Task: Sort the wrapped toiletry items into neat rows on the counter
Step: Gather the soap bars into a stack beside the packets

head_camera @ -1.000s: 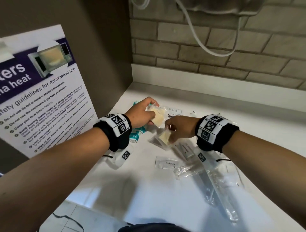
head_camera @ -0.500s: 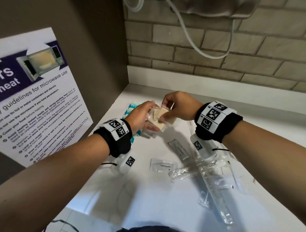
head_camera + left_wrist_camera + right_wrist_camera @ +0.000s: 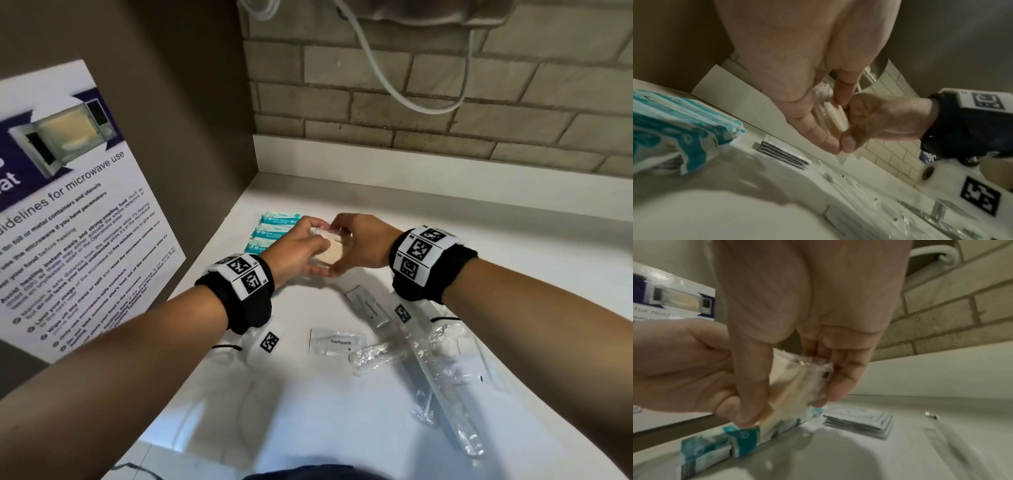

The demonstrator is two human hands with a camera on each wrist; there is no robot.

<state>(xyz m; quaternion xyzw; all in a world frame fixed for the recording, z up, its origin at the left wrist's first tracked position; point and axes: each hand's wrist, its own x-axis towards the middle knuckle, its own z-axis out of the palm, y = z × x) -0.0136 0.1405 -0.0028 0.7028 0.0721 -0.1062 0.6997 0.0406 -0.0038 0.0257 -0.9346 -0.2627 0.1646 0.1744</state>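
Observation:
Both hands meet over the white counter (image 3: 513,240) and hold clear-wrapped beige soap bars (image 3: 331,251) stacked together. My left hand (image 3: 308,251) grips the stack from the left, fingers under it and thumb on top. My right hand (image 3: 346,246) pinches it from the right, thumb (image 3: 849,141) at the near edge. The soap bars (image 3: 838,116) (image 3: 795,386) sit between both sets of fingers. Teal tissue packs (image 3: 274,229) (image 3: 715,449) lie in a row just behind the hands. Toothpaste sachets (image 3: 334,341) and long clear-wrapped items (image 3: 442,380) lie loose nearer me.
A stack of flat white sachets (image 3: 859,421) (image 3: 785,154) lies beyond the hands. A brown side panel with a microwave poster (image 3: 68,205) bounds the left. A brick wall (image 3: 445,102) with a hanging white cable runs behind.
The right hand brought its soap packet up and left to the one in the left hand. Both hands now hold the packets pressed together, slightly farther back on the counter.

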